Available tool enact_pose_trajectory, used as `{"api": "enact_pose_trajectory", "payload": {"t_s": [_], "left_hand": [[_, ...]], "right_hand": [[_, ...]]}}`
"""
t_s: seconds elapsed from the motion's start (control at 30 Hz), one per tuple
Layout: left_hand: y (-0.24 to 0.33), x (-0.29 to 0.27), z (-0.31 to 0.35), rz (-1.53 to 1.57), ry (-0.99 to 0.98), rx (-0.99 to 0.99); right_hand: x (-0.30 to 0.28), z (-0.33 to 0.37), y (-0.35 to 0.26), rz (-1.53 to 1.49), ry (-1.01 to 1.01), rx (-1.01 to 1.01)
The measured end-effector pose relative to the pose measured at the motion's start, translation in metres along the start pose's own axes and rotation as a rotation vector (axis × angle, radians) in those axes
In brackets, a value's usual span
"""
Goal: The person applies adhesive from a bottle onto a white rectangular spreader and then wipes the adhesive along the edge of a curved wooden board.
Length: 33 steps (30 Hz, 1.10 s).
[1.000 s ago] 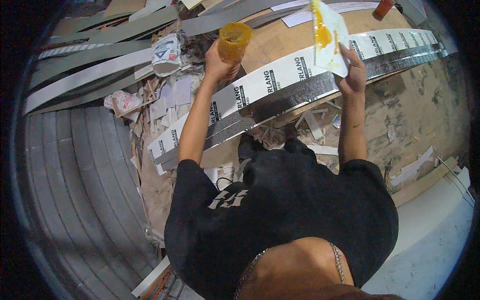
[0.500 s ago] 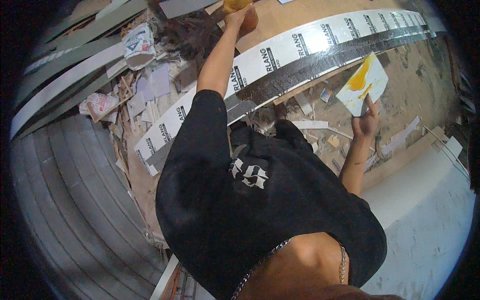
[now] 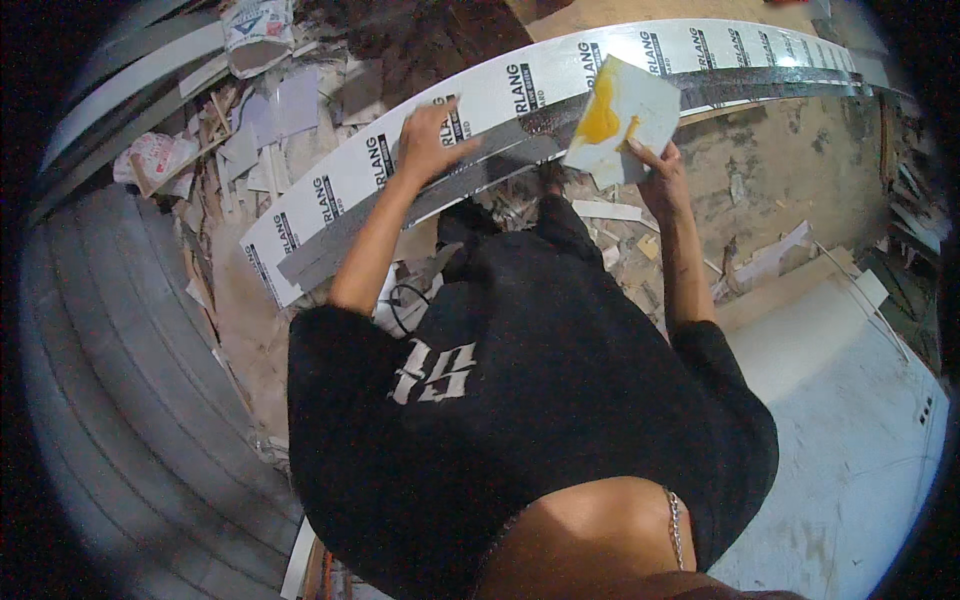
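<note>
A long panel (image 3: 507, 103) with white printed film and a dark, wet-looking strip stretches across in front of me. Over its left half is my left hand (image 3: 430, 140), open and a little blurred, thumb apart from the fingers. No object shows in that hand. Whether its palm touches the film I cannot tell. On the right, my right hand (image 3: 664, 180) grips the near edge of a flat whitish board piece (image 3: 645, 100), thumb on top. Yellow paste (image 3: 600, 115) is smeared across the left part of that piece, which hides some of the panel behind it.
Scraps and offcuts (image 3: 270, 130) litter the floor at the left, beside a crumpled white bag (image 3: 257, 35) and another white bag (image 3: 160, 163). Grey ridged sheets (image 3: 120, 380) lie at lower left. A large pale sheet (image 3: 840, 450) is at lower right. Brown board (image 3: 640, 12) lies behind the panel.
My left hand has come back from the far edge to the panel; the yellow thing in it is gone from view. My right hand has brought the pasted board piece leftward over the panel.
</note>
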<state>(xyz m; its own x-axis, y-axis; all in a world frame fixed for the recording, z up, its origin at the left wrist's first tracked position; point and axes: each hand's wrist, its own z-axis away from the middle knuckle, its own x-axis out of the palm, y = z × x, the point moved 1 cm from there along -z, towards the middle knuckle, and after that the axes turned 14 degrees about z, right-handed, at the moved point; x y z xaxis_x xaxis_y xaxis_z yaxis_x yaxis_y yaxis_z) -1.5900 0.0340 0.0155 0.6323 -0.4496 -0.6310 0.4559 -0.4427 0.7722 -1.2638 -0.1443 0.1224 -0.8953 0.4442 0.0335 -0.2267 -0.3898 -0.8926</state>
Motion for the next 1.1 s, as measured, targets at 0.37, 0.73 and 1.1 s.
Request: {"api": "enact_pose_trajectory", "payload": {"t_s": [0.37,0.73,1.1], "left_hand": [[-0.032,0.007,0.123,-0.278,-0.101,-0.033],[-0.035,0.011,0.133,-0.205,-0.034,-0.032],[-0.033,0.013,0.135,-0.301,-0.06,-0.001]], "right_hand": [[0.066,-0.034,0.045,1.026,-0.221,-0.679],[0.103,-0.028,0.093,1.873,-0.232,-1.011],[0.102,-0.009,0.128,1.865,-0.185,-0.99]]}}
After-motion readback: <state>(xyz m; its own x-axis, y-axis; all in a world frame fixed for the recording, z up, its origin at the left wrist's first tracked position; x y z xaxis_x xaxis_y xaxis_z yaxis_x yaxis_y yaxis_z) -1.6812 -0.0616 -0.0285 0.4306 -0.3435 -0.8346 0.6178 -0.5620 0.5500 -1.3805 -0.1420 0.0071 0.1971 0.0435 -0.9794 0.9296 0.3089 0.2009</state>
